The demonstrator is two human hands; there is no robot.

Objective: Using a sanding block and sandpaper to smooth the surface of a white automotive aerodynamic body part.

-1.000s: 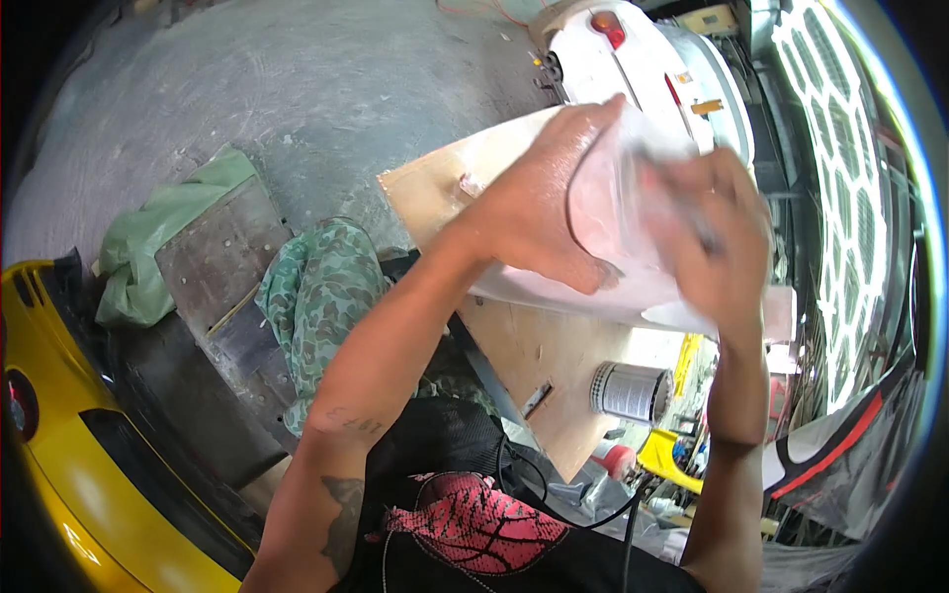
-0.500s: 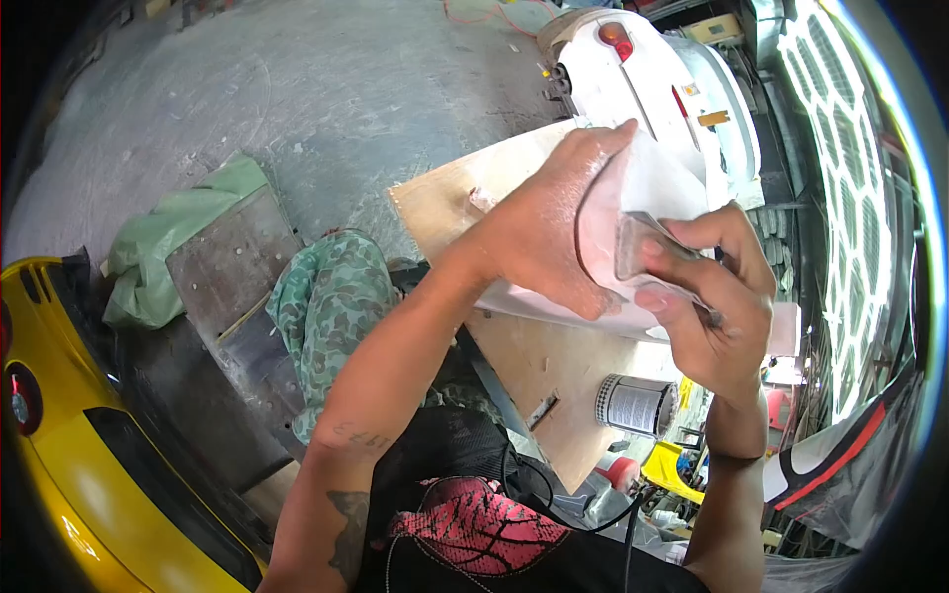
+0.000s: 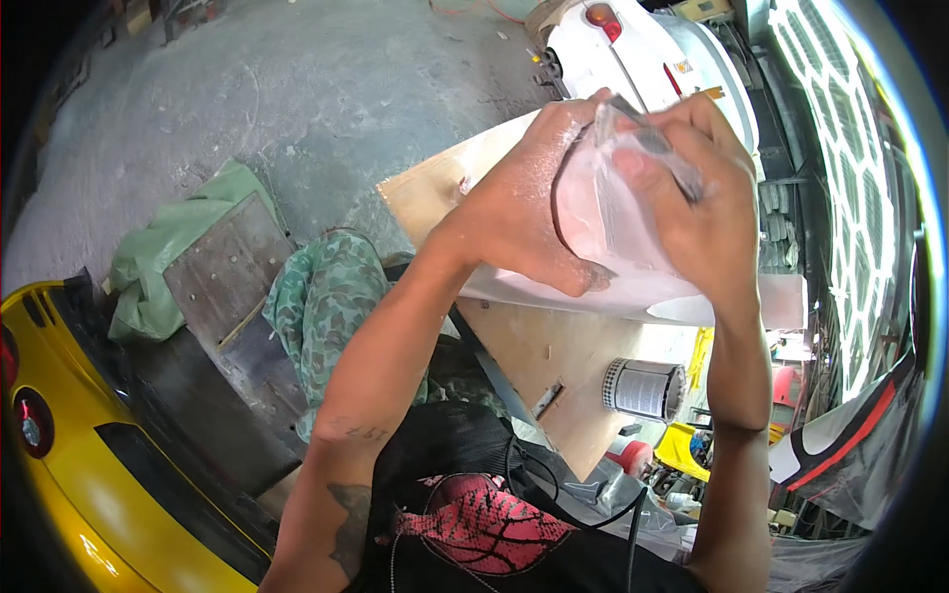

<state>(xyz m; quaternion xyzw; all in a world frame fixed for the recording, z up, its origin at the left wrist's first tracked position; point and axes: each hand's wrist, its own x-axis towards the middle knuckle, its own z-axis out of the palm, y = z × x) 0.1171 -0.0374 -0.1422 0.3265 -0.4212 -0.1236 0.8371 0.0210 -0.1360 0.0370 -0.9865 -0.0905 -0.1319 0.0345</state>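
Note:
A white car body panel with pinkish, dust-covered areas (image 3: 625, 237) stands raised above a plywood board. My left hand (image 3: 529, 212) lies along its curved dark edge, fingers spread, with the thumb low and the fingertips at the top; white dust coats the back of the hand. At the panel's upper right, my right hand (image 3: 707, 183) is closed on a grey piece of sandpaper (image 3: 605, 124) pressed against the surface. The fingers and motion blur hide part of the sandpaper.
Beneath the panel is the plywood board (image 3: 534, 346), with a metal can (image 3: 643, 387) on it. A white car (image 3: 583, 49) stands beyond, a yellow car (image 3: 84, 465) at lower left. Green plastic sheeting (image 3: 168, 252) and a brown board (image 3: 232, 262) lie left of my camouflage-clad leg (image 3: 336, 306).
My right hand has moved the sandpaper up and left, from the panel's middle to its upper edge. The left hand keeps its place on the panel's edge; the view has shifted slightly.

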